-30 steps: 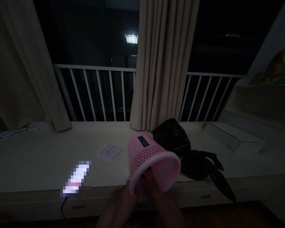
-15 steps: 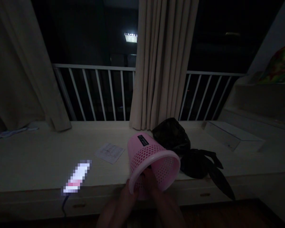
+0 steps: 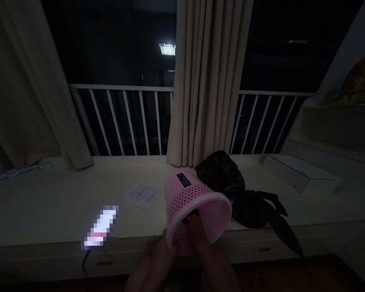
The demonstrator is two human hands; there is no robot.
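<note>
A pink plastic wastebasket (image 3: 179, 194) with a perforated band lies tilted at the front of the white ledge, its mouth turned toward me. My left hand (image 3: 169, 245) is closed on its rim at the lower left, with the fingers partly hidden. Inside the basket, my right hand (image 3: 196, 230) has its fingers bent against a dark thing (image 3: 191, 215), too dim to name. Right behind the basket rests a full black plastic bag (image 3: 221, 174). A second, knotted black bag (image 3: 251, 211) lies to the right of the basket, its loose ends hanging over the edge.
On the ledge (image 3: 63, 190) lie a sheet of paper (image 3: 142, 196) and a bright, blurred-out device (image 3: 101, 227) with a cable. A white box (image 3: 301, 172) stands at the right. Behind are a curtain (image 3: 208, 89) and a white railing (image 3: 121, 88).
My right hand has shifted slightly inside the basket, and the dark thing by its fingers shows a little differently. My left hand stays on the rim. The view moves very slightly.
</note>
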